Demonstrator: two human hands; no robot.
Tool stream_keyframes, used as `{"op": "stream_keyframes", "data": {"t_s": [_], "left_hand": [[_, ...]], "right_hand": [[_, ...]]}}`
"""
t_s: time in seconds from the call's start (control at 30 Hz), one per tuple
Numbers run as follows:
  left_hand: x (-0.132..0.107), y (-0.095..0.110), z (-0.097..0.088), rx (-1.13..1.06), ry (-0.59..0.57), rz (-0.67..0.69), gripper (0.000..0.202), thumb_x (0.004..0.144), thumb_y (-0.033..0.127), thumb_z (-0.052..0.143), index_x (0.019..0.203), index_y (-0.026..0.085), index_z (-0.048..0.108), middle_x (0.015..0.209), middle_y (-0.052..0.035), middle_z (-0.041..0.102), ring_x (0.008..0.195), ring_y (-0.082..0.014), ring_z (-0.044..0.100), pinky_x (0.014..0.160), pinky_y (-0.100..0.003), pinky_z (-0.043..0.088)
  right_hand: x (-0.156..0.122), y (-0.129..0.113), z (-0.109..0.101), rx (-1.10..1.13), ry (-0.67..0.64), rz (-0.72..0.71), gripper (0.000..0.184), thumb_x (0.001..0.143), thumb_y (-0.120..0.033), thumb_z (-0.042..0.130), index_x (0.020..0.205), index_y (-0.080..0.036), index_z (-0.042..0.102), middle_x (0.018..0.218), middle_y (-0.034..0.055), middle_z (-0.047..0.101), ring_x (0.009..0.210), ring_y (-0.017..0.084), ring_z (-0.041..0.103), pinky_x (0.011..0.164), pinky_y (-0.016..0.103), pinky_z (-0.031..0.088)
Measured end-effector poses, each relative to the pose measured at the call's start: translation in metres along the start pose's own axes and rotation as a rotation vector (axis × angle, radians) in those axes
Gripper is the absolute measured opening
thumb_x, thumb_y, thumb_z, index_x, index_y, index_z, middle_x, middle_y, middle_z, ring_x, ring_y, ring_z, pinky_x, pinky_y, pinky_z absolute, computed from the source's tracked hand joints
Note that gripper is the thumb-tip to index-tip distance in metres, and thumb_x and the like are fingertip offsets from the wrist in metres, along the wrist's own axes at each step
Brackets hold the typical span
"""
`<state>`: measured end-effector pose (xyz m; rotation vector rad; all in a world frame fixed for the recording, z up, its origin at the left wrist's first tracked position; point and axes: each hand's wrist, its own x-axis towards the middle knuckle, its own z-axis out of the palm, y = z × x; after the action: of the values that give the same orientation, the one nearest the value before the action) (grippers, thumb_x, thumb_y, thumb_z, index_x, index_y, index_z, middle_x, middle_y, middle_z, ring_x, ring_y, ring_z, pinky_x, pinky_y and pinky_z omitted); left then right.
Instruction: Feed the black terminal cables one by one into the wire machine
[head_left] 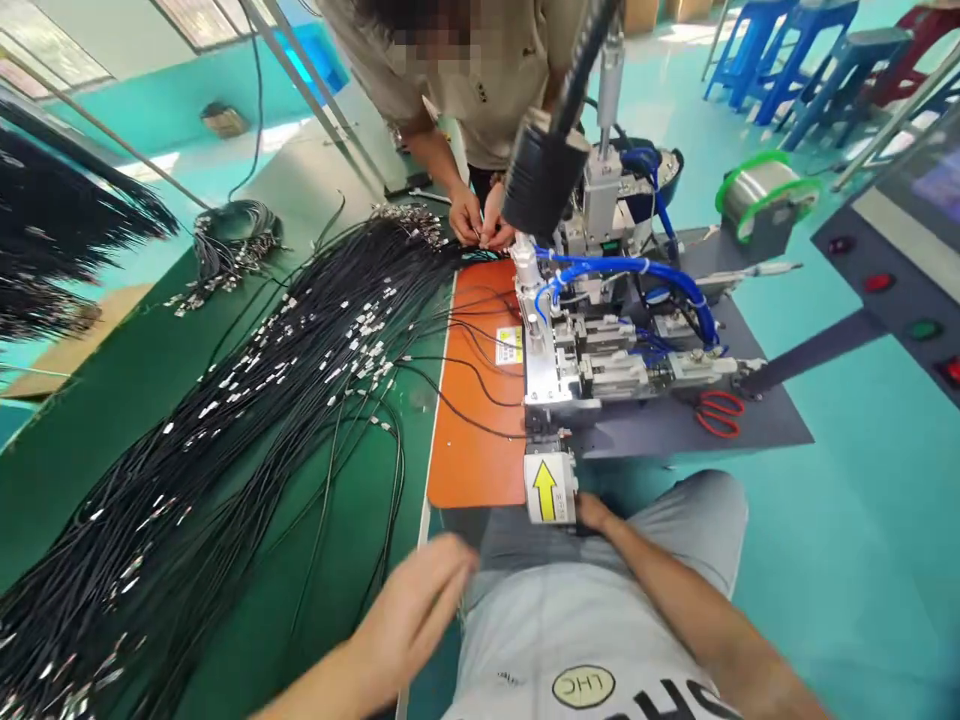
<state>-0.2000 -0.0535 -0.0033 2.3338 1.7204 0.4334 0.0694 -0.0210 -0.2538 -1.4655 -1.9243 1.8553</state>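
Note:
My left hand hangs over the near edge of the green table, blurred by motion, so whether its fingers grip anything does not show. Beside it, several thin black cables curve across the table. My right hand reaches to the white block with a yellow arrow at the machine's near end; its fingers are hidden behind that block. From the large cable bundle, several cables run over the orange plate into the machine's metal head.
Across the table, a co-worker's hands hold cable ends close to the machine. Red-handled scissors lie on the grey machine base. A green-rimmed wire spool stands behind, and a control panel juts in at right.

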Motion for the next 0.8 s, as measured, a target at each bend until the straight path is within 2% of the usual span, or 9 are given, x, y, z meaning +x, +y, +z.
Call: {"op": "stream_keyframes", "data": {"t_s": [0.17,0.3,0.43,0.57,0.8], "left_hand": [[0.003,0.008,0.030,-0.045,-0.007,0.061,0.047,0.100,0.025,0.037,0.146,0.025,0.042,0.144,-0.0125,0.048,0.128,-0.0267,0.047,0.107,-0.048,0.045],[0.012,0.001,0.050,0.005,0.000,0.108,0.050,0.099,0.020,0.036,0.149,0.023,0.039,0.143,-0.0136,0.049,0.129,-0.0276,0.047,0.107,-0.051,0.044],[0.006,-0.009,0.061,-0.017,0.036,0.165,0.049,0.099,0.019,0.037,0.148,0.021,0.040,0.139,-0.0147,0.050,0.129,-0.0270,0.046,0.110,-0.048,0.043],[-0.002,-0.016,0.063,-0.059,0.071,0.190,0.048,0.099,0.020,0.038,0.147,0.021,0.042,0.135,-0.0145,0.051,0.127,-0.0261,0.047,0.108,-0.047,0.044],[-0.002,-0.017,0.062,-0.076,0.098,0.189,0.047,0.099,0.021,0.038,0.147,0.022,0.042,0.134,-0.0141,0.051,0.128,-0.0260,0.046,0.109,-0.047,0.044]], "right_hand": [[-0.018,0.045,0.000,-0.019,0.102,0.079,0.032,0.096,-0.035,0.059,0.123,-0.017,0.060,0.125,0.0095,0.062,0.106,0.022,0.064,0.090,0.043,0.055],[-0.031,0.074,-0.007,-0.018,0.171,0.130,0.033,0.096,-0.035,0.060,0.122,-0.016,0.060,0.123,0.0095,0.062,0.105,0.022,0.064,0.089,0.043,0.056],[-0.032,0.094,-0.005,-0.017,0.198,0.168,0.033,0.096,-0.036,0.059,0.123,-0.017,0.060,0.125,0.0097,0.062,0.106,0.023,0.063,0.090,0.044,0.055],[-0.028,0.095,0.002,-0.043,0.168,0.177,0.033,0.096,-0.035,0.059,0.123,-0.017,0.060,0.125,0.0097,0.062,0.106,0.023,0.063,0.090,0.044,0.055],[-0.037,0.067,-0.004,-0.023,0.169,0.147,0.032,0.096,-0.035,0.059,0.122,-0.017,0.061,0.123,0.0093,0.062,0.105,0.022,0.064,0.089,0.043,0.056]]}}
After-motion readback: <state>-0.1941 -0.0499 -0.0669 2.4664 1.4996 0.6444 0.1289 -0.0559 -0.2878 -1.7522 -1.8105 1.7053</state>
